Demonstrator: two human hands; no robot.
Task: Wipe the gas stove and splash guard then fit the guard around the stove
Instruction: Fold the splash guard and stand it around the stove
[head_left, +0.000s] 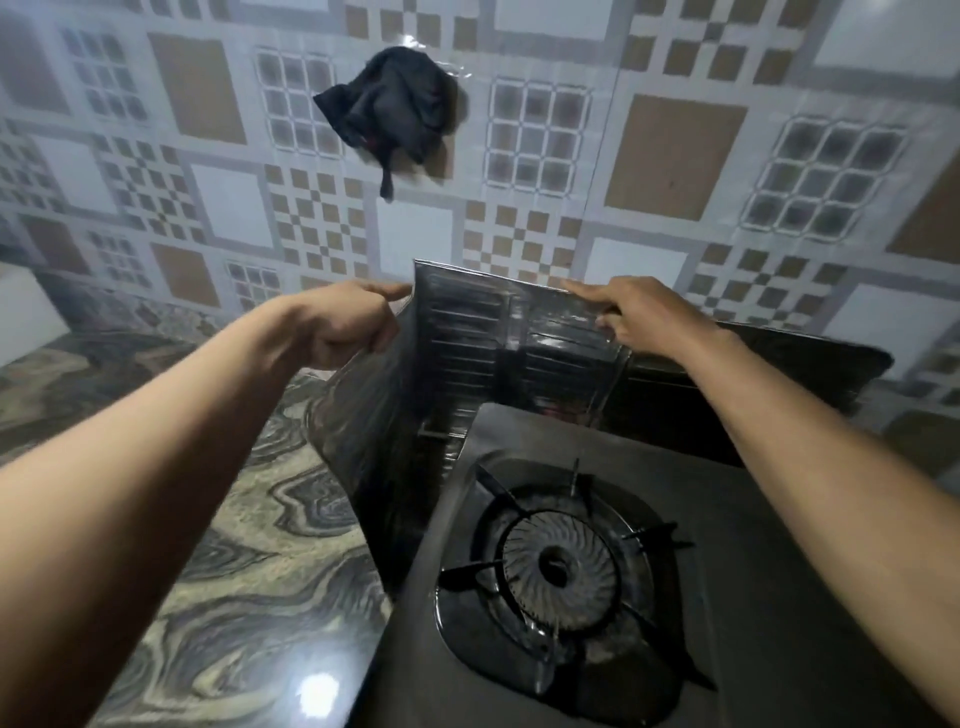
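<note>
While the single dark grey gas stove (753, 571) sits on the marbled stone counter (234, 545), one folding, ribbed metallic splash guard (467, 338) stands upright just behind and to the left of the stove's one round burner (558, 558). Two hands are in view — the left hand (348, 325) pinches the guard's upper left edge between thumb and fingers, and the right hand (639, 312) closes narrowly on its top right edge. One black cloth (395, 111) hangs on the patterned tile wall (675, 156), well above the stove. No legible writing appears.
</note>
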